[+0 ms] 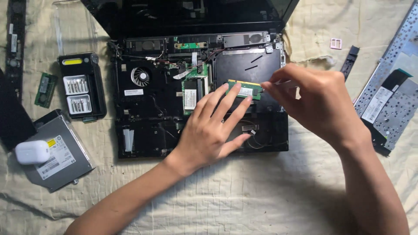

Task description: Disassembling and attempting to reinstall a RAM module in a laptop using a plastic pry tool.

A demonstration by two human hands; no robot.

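Left hand [209, 130]: lying flat on the opened laptop [198, 93], fingers spread and released, fingertips touching the near edge of the green memory module [245, 89].
Right hand [313, 98]: fingers pinching together at the module's right end, though what they are gripping is hidden; possibly a small tool.
Memory module: sitting on the laptop's black inner plate, right of the green mainboard [191, 89].
Fan [140, 76]: sitting left of the mainboard.
Beside the laptop: screwdriver bit case [82, 85], optical drive [56, 152], white earbud case [32, 152], spare memory stick [45, 89].
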